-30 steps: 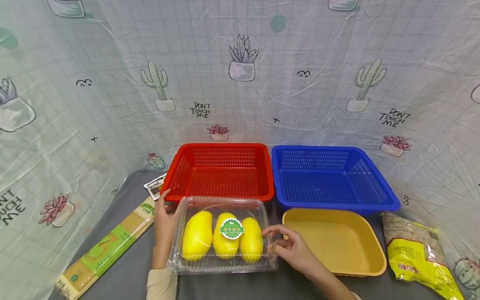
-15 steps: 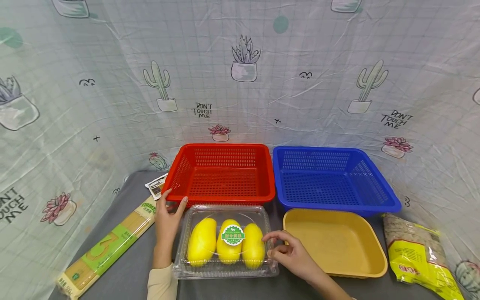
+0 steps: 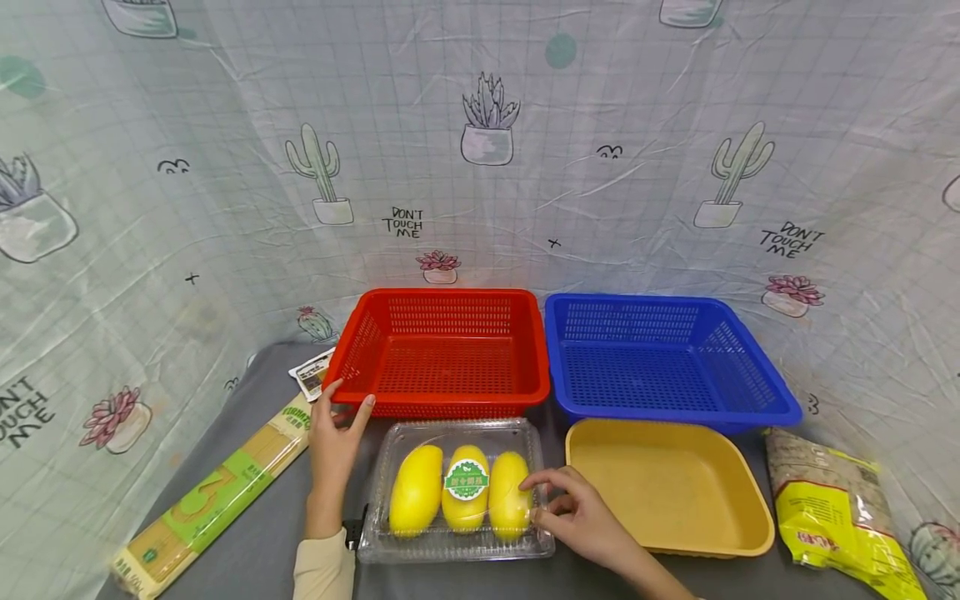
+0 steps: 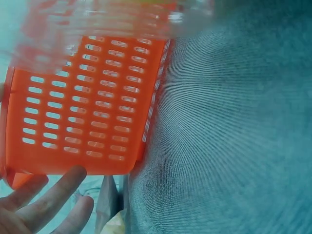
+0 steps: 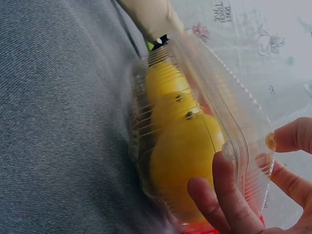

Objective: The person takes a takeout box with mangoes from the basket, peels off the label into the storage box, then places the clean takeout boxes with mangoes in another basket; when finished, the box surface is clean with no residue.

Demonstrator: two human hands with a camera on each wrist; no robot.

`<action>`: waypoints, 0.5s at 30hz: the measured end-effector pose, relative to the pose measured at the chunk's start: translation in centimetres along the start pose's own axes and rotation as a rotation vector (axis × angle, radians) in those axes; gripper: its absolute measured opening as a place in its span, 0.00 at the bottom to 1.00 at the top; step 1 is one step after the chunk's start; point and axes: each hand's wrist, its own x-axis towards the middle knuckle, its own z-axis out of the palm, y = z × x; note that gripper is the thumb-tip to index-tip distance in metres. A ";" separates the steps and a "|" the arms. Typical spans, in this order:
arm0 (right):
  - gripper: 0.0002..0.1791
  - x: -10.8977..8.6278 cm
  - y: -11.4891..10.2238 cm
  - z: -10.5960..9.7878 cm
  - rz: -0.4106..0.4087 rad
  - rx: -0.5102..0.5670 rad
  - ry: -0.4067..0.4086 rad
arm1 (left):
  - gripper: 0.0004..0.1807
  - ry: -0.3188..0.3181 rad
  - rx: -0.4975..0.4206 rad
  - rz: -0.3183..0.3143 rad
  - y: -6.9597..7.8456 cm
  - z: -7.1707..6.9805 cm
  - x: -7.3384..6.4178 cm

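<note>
The fingers (image 3: 552,477) of the person's right hand (image 3: 583,518) pinch the right edge of one clear, ribbed plastic clamshell box (image 3: 450,550), thumb and fingertips to either side of its corner. The box is low over or on the near part of the table, in front of the baskets and apart from them; whether its base touches the cloth cannot be told. Three plump yellow mangoes (image 3: 415,493) lie side by side inside, and one round green-and-white label (image 3: 467,479) sits on the lid over the middle one.

Left of the box, the left hand (image 3: 333,446) has its thumb and fingers spread apart, touching the near left corner of one red slotted plastic basket (image 3: 450,402). One blue slotted plastic basket (image 3: 678,415) stands to the right of it, and one shallow tan plastic tray (image 3: 667,492) in front of the blue one.

At far right lies one yellow-and-clear plastic bag (image 3: 828,510). At left, one long green-and-clear noodle packet (image 3: 217,498) slants across the grey table (image 3: 255,387), and one small white sachet (image 3: 311,373) lies beside the red basket. One cactus-printed cloth (image 3: 570,183) hangs behind.
</note>
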 end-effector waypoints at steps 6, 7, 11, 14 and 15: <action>0.15 0.0 -0.3 0.1 0.054 -0.029 -0.004 | 0.35 0.012 0.014 0.012 -0.1 0.1 0.0; 0.16 0.0 -0.4 0.1 0.083 -0.035 -0.011 | 0.34 0.011 0.015 0.014 -0.1 0.1 0.0; 0.17 0.2 -1.0 -0.3 0.199 -0.055 -0.067 | 0.34 0.009 0.008 0.025 0.0 0.1 -0.1; 0.18 0.4 -1.3 -0.5 0.245 -0.069 -0.124 | 0.33 0.005 0.006 0.024 0.0 0.0 -0.1; 0.18 0.5 -1.4 -0.6 0.250 -0.074 -0.141 | 0.33 0.005 0.006 0.022 0.0 0.0 -0.1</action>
